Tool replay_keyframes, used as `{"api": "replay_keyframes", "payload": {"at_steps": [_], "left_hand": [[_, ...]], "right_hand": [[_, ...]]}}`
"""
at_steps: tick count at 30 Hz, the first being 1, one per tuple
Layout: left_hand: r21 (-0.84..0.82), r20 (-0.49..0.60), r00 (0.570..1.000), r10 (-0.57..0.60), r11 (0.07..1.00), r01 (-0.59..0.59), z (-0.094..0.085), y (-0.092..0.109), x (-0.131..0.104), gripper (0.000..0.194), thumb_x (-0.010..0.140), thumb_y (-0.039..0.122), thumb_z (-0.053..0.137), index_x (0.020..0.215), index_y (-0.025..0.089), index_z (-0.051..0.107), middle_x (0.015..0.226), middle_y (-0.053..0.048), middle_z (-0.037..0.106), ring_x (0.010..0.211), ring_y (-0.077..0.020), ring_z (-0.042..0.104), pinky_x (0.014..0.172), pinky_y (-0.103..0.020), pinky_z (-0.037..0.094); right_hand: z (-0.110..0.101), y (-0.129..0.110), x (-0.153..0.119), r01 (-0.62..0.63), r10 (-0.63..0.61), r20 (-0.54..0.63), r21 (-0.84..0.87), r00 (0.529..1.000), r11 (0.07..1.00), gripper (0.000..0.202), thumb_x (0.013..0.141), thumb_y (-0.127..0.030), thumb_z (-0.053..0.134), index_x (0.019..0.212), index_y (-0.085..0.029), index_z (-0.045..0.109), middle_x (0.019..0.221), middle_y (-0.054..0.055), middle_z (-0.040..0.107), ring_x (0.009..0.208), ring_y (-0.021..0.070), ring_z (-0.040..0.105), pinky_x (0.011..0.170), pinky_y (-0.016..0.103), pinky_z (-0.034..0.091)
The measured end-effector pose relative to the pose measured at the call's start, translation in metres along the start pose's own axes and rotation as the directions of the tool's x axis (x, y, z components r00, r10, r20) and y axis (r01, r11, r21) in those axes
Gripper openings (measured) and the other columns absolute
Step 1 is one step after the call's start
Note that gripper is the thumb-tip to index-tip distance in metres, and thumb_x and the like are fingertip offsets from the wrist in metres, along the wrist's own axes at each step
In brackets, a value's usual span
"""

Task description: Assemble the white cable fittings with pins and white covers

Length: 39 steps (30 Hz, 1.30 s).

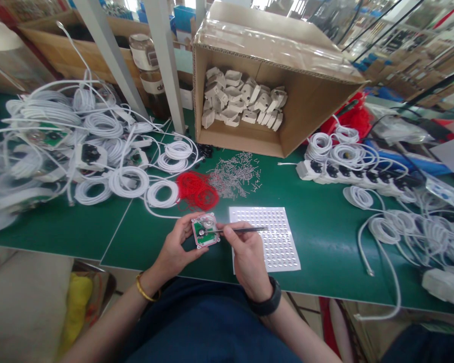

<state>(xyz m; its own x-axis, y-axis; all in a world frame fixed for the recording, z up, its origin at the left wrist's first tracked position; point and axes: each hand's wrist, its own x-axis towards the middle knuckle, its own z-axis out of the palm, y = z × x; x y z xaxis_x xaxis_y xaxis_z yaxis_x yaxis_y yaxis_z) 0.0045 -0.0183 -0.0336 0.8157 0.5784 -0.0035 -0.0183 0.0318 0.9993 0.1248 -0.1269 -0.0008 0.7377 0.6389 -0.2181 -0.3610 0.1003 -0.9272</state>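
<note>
My left hand grips a small square white housing by its left side and lower edge. A green circuit board sits inside it, with a red line round the rim. In my right hand is a pair of dark, thin tweezers, held like a pen. Their tip reaches over the board, at a small round silver part. Whether the tips pinch that part I cannot tell. Partly under my right hand lies a white sheet with rows of small shiny round pieces.
Red rings and a heap of screws lie beyond my hands. A cardboard box on its side holds white plastic shells. Coiled white cables crowd the left; more coils and housings lie right.
</note>
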Motion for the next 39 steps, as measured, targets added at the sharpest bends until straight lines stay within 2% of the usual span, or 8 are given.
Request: {"api": "replay_keyframes", "payload": {"at_steps": [13,17,23,28,33,35,37,39], "left_hand": [[-0.017,-0.009,1.0,-0.007,1.0,0.007,0.0,0.001,-0.001,0.064,0.069,0.015,0.073,0.122,0.024,0.04,0.13,-0.009,0.05,0.119,-0.0218,0.05,0.101,-0.035,0.043],[-0.012,-0.022,1.0,-0.01,1.0,0.009,0.0,0.002,0.0,0.063,0.068,0.016,0.073,0.122,0.021,0.04,0.129,-0.011,0.051,0.118,-0.0232,0.051,0.1,-0.037,0.043],[0.02,-0.041,0.999,-0.027,0.999,0.028,0.0,0.002,0.0,0.062,0.069,0.019,0.072,0.122,0.02,0.039,0.128,-0.012,0.05,0.117,-0.0234,0.052,0.103,-0.041,0.041],[0.062,-0.043,0.999,-0.029,0.998,0.032,0.001,0.003,0.0,0.062,0.07,0.018,0.071,0.122,0.02,0.037,0.129,-0.013,0.048,0.119,-0.0236,0.05,0.104,-0.042,0.039],[0.206,-0.084,0.996,0.015,0.979,0.002,0.0,-0.006,-0.003,0.059,0.076,0.019,0.064,0.126,0.022,0.033,0.129,-0.014,0.047,0.119,-0.0249,0.051,0.1,-0.043,0.044],[0.312,-0.072,0.986,0.15,0.942,-0.121,-0.003,-0.015,-0.004,0.056,0.077,0.017,0.061,0.126,0.025,0.034,0.131,-0.013,0.046,0.12,-0.0258,0.05,0.095,-0.04,0.048],[0.424,-0.004,0.951,0.309,0.862,-0.279,-0.005,-0.022,-0.004,0.053,0.076,0.014,0.06,0.122,0.029,0.039,0.133,-0.01,0.045,0.121,-0.0266,0.049,0.094,-0.038,0.05],[0.476,0.025,0.923,0.383,0.808,-0.348,-0.005,-0.026,-0.003,0.049,0.076,0.012,0.059,0.117,0.035,0.046,0.133,-0.006,0.046,0.119,-0.0258,0.051,0.093,-0.036,0.05]], "right_hand": [[0.0,0.003,-0.002,0.056,-0.055,0.01,-0.106,0.998,0.993,0.008,0.078,-0.026,0.066,0.079,-0.019,0.064,0.084,0.004,0.069,0.078,0.0183,0.064,0.076,0.033,0.048],[0.003,-0.003,-0.006,0.119,-0.116,0.026,-0.166,0.993,0.979,0.005,0.079,-0.023,0.064,0.08,-0.019,0.062,0.086,0.005,0.069,0.084,0.0196,0.064,0.077,0.035,0.05],[0.004,-0.012,-0.019,0.425,-0.403,0.138,-0.357,0.905,0.832,0.012,0.082,-0.013,0.058,0.088,-0.023,0.06,0.096,0.005,0.065,0.1,0.02,0.06,0.091,0.04,0.045],[-0.012,-0.033,-0.016,0.513,-0.538,0.099,-0.484,0.837,0.709,0.015,0.082,-0.013,0.056,0.091,-0.024,0.059,0.113,0.007,0.058,0.108,0.0235,0.055,0.093,0.045,0.042],[-0.043,-0.077,0.03,0.556,-0.65,0.067,-0.588,0.757,0.587,0.013,0.088,-0.022,0.049,0.083,-0.021,0.06,0.102,0.008,0.061,0.11,0.0247,0.052,0.091,0.044,0.042],[-0.056,-0.095,0.064,0.56,-0.654,0.064,-0.583,0.754,0.589,0.021,0.092,-0.028,0.041,0.085,-0.02,0.06,0.1,0.008,0.062,0.102,0.0224,0.056,0.087,0.041,0.044],[-0.061,-0.105,0.103,0.535,-0.649,0.058,-0.624,0.758,0.569,0.03,0.095,-0.032,0.031,0.096,-0.018,0.057,0.092,0.008,0.064,0.085,0.0187,0.061,0.077,0.036,0.047],[-0.054,-0.105,0.144,0.462,-0.625,0.1,-0.764,0.774,0.45,0.037,0.097,-0.033,0.021,0.105,-0.015,0.053,0.081,0.007,0.063,0.069,0.0163,0.06,0.066,0.031,0.048]]}}
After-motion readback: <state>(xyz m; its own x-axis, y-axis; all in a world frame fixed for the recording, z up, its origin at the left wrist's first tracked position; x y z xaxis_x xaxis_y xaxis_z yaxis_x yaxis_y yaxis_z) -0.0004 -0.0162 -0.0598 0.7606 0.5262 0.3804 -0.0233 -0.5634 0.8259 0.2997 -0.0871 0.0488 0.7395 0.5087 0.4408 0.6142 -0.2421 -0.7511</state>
